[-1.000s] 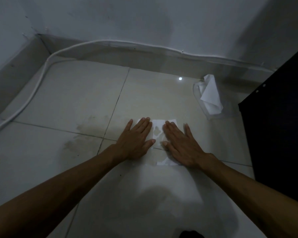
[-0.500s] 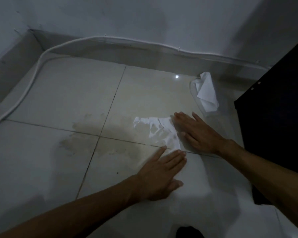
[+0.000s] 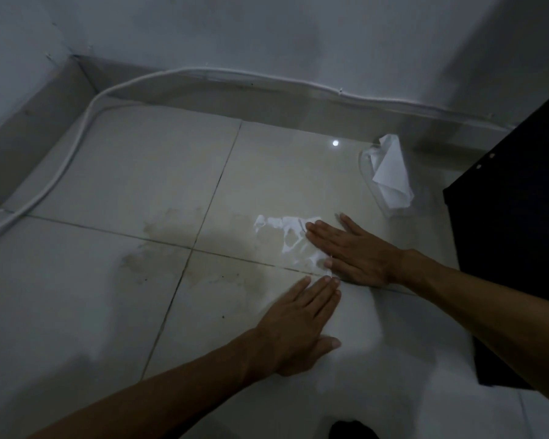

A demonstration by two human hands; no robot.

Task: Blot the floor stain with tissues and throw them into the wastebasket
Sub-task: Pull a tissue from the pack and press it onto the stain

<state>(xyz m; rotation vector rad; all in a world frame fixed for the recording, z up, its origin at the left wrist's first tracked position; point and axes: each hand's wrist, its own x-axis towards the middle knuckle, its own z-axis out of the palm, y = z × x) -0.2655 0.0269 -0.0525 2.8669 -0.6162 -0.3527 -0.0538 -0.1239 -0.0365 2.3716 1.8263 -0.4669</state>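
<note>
On the tiled floor [image 3: 124, 172], near the middle of my head view, I see the tissue [image 3: 290, 236]: a white sheet, wet through and torn, its left part ragged with holes where the pale tile shows, its right part flattened and half translucent. It lies across a grout line, with the brownish floor stain [image 3: 171, 248] spreading to its left over the meeting point of four tiles; the stain is faint, blotchy and darker at its edges. My right hand [image 3: 354, 251] lies palm down with straight, slightly spread fingers, pressing the tissue's right part flat against the tile. My left hand [image 3: 298, 324] rests palm down on bare tile just nearer to me, fingers straight and together, thumb out to the side, fingertips close to the tissue's lower corner; I cannot tell whether they touch it. Beyond the right hand, near the wall, stands a clear tissue pack [image 3: 390, 175] with a folded white sheet sticking up from its top. A dark panel [image 3: 514, 217] fills the right edge, well apart from the stain. A white cable [image 3: 76, 144] runs along the base of the wall and curves down the left side. A small bright light reflection [image 3: 335, 142] sits on the far tile. I can read no brand, label or writing anywhere
</note>
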